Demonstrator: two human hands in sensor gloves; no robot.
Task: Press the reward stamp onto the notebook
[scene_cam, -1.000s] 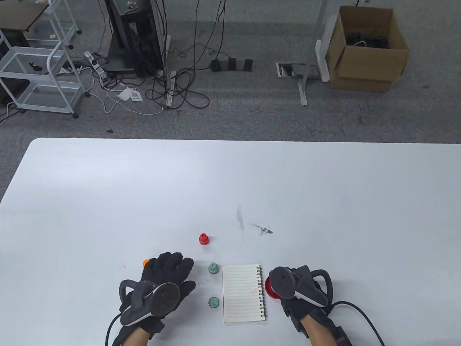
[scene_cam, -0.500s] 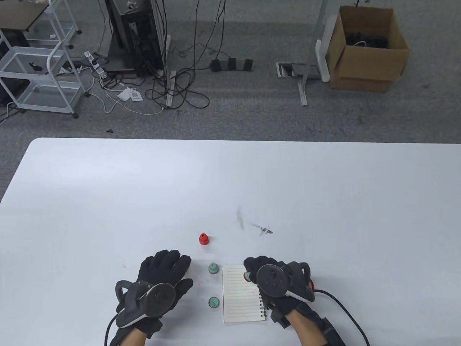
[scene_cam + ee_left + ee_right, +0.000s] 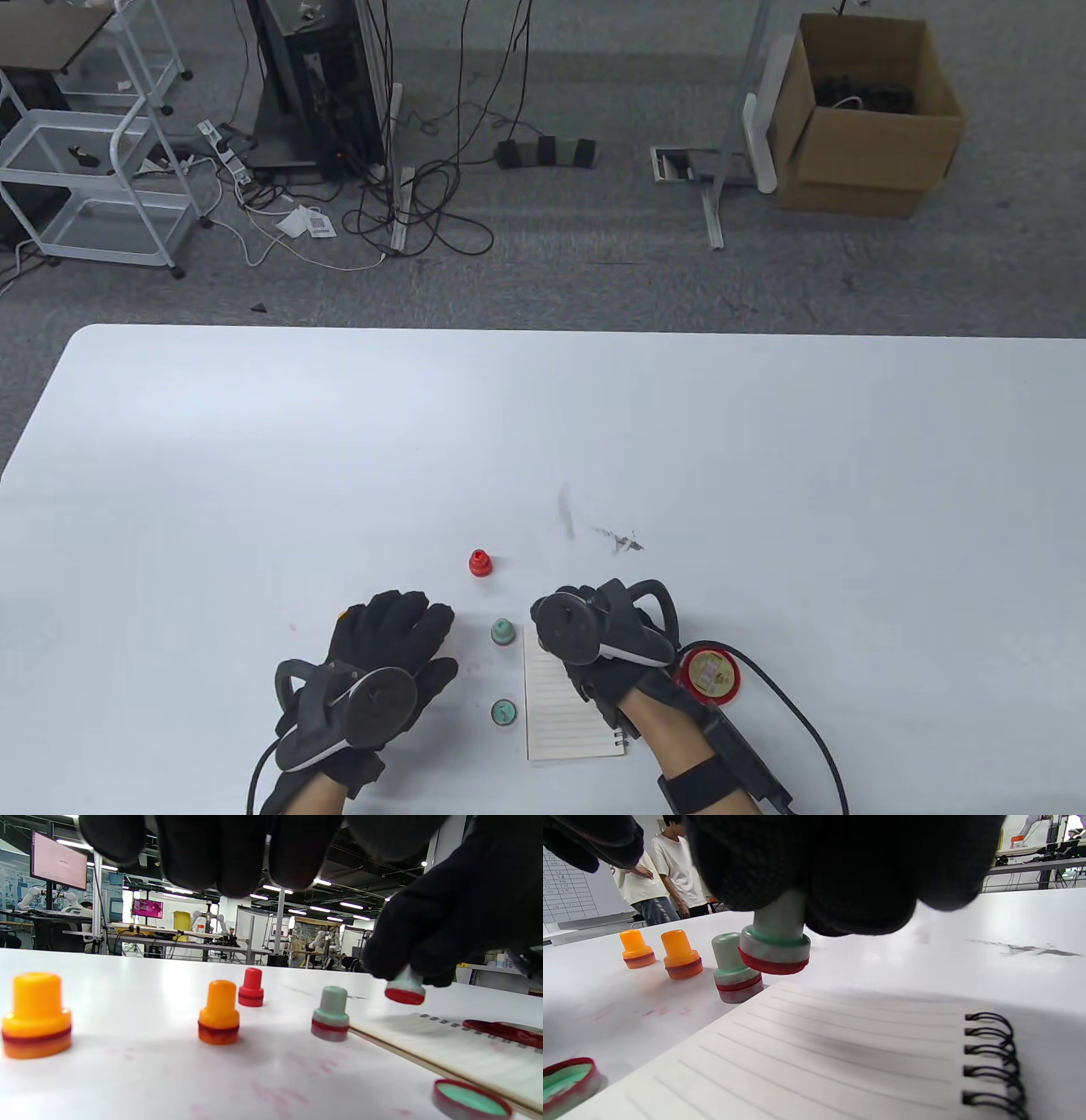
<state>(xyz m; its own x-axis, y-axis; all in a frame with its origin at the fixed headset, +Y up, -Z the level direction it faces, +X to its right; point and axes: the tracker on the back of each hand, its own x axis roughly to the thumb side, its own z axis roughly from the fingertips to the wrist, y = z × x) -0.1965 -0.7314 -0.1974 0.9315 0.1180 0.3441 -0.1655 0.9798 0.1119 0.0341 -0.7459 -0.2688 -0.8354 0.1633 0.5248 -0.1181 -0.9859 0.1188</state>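
Observation:
The lined spiral notebook (image 3: 568, 713) lies open near the table's front edge. My right hand (image 3: 585, 632) hovers over its far left corner. It pinches a grey-green reward stamp with a red base (image 3: 774, 950) and holds it just above the page (image 3: 818, 1060). The stamp is hidden under the hand in the table view and shows in the left wrist view (image 3: 405, 991). My left hand (image 3: 390, 645) rests flat on the table left of the notebook and holds nothing.
A red ink pad (image 3: 708, 672) lies open right of the notebook. A green stamp (image 3: 502, 631) and a green cap (image 3: 504, 712) sit by the notebook's left edge. A red stamp (image 3: 480, 563) stands farther back. Two orange stamps (image 3: 36, 1018) (image 3: 219, 1014) stand by my left hand.
My right hand has moved left with the stamp, from the ink pad to above the notebook's far left corner. The ink pad is now uncovered. My left hand has hardly moved.

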